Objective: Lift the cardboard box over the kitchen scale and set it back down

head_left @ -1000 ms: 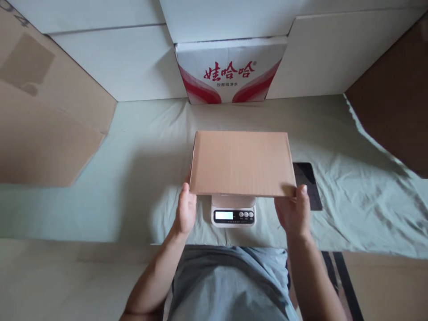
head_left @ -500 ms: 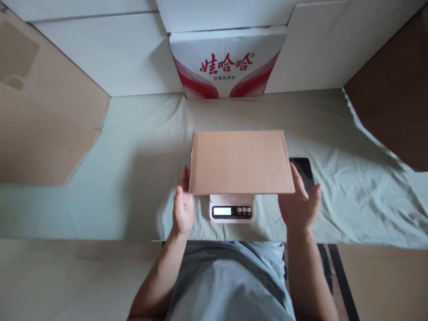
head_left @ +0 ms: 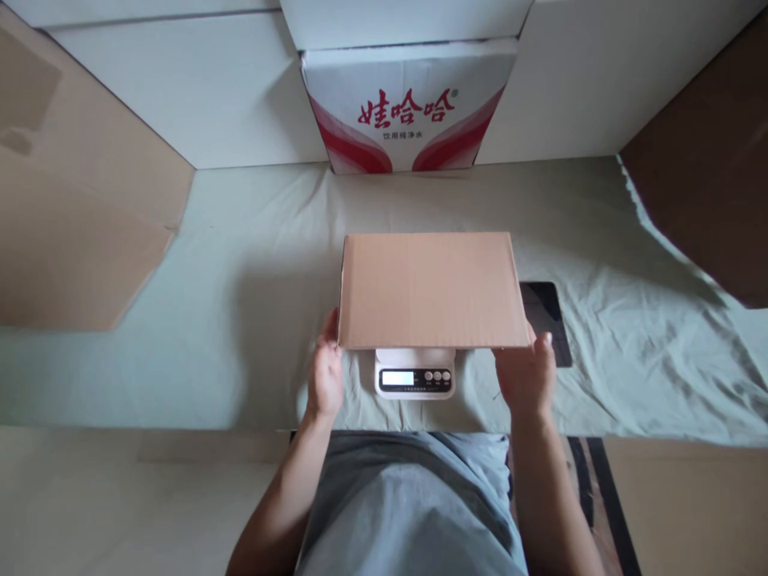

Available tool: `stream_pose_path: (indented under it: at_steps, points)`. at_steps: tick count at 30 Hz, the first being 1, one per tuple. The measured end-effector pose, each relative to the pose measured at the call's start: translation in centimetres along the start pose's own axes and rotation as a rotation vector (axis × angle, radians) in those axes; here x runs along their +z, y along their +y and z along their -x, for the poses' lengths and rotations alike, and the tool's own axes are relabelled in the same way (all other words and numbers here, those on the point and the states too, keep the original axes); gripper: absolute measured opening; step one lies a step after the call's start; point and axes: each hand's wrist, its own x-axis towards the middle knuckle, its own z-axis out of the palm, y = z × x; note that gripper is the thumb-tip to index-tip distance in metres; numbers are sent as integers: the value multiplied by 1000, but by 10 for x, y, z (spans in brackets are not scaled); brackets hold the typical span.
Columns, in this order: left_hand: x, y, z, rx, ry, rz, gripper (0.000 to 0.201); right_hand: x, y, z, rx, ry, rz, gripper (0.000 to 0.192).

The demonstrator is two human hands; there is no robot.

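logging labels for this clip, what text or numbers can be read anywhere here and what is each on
"娃哈哈" in large red characters on the white and red carton at the back.
"饮用纯净水" in small dark print under it on the same carton.
Scale display and button labels: too small to read.
Brown cardboard box: no print.

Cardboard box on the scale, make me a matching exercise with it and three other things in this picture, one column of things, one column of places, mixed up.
Things:
1. flat cardboard box
2. kitchen scale
3. dark tablet
4. red and white carton

Places:
A. lying flat on the green cloth, right of the box
B. standing against the back wall
C. between the left hand and right hand, over the scale
D. under the box, display towards the person

Pairs: 1-C, 2-D, 3-A, 4-B
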Motion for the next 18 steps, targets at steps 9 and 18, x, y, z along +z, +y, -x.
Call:
stream_pose_path:
  at_steps: [9, 18]
  points:
    - [35, 47, 21, 172, -117, -39, 47, 26, -17, 10, -237, -79, 154, 51]
    - [53, 37, -92, 339, -235, -132, 61, 50, -27, -77, -277, -214, 232, 46]
